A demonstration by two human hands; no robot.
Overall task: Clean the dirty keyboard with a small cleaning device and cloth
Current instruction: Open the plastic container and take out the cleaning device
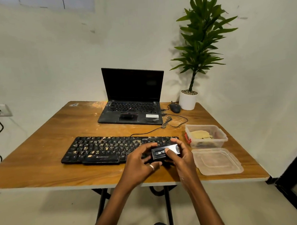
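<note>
Keyboard is sitting at the near-middle of the table, black, keys littered with pale crumbs, mostly centre and left. Cleaning device, small, black and silver, is hovering over the keyboard's right end. Both hands are gripping it: left hand is curling its fingers round the black end, right hand is wrapping the silver end with the thumb pressing on the top face. Can't tell if the device is touching the keys.

Cloth, yellow, is lying inside an open clear container just right of the keyboard. Its lid is lying flat just in front of it. Laptop is standing open behind the keyboard, screen dark. Mouse and white plant pot are sitting at the far right of the table.
</note>
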